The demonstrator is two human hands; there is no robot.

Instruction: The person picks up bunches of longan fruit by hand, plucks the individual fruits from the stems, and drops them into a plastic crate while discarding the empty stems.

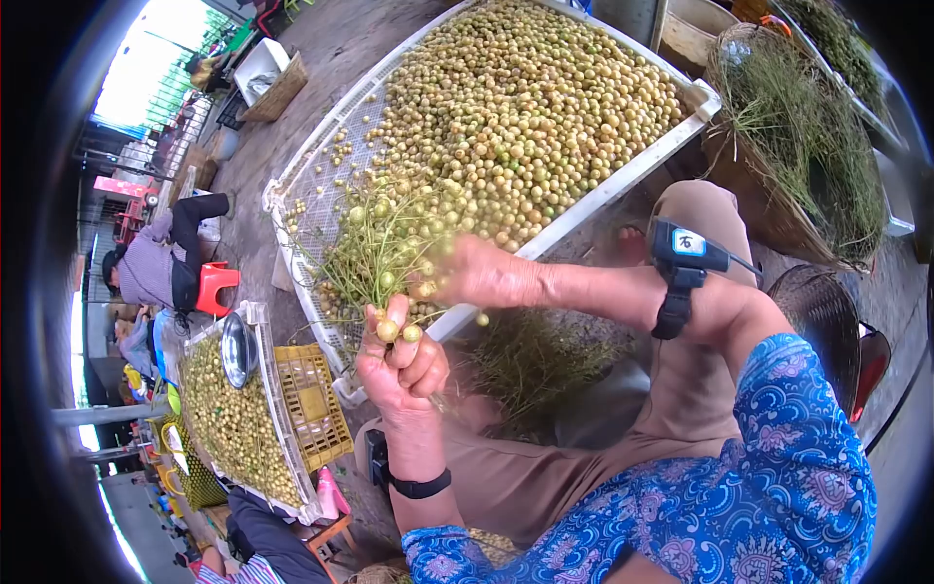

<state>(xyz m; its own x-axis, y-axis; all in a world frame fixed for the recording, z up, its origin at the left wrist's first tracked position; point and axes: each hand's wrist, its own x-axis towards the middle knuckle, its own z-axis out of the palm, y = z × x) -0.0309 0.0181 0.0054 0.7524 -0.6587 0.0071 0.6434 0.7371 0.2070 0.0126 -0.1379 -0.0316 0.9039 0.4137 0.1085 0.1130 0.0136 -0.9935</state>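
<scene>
My left hand (401, 365) is closed around the stems of a bunch of small round yellow-green fruit (375, 248), whose thin green stalks fan out above it. A couple of fruits show against its fingers. Right beside the bunch is my right hand (484, 273); its fingers are smeared by motion, so their grip is hidden. Both hands are over the near edge of a large white mesh tray (608, 180), heaped with loose fruit (525, 107) of the same kind. One fruit (483, 319) shows just below my right hand.
Stripped stalks (535, 375) lie by my lap. At the right, a basket (769, 195) overflows with green stalks. To the left stand a second fruit tray (229, 419) with a metal bowl (237, 350), a yellow crate (311, 404) and a red stool (216, 287). Other people sit beyond.
</scene>
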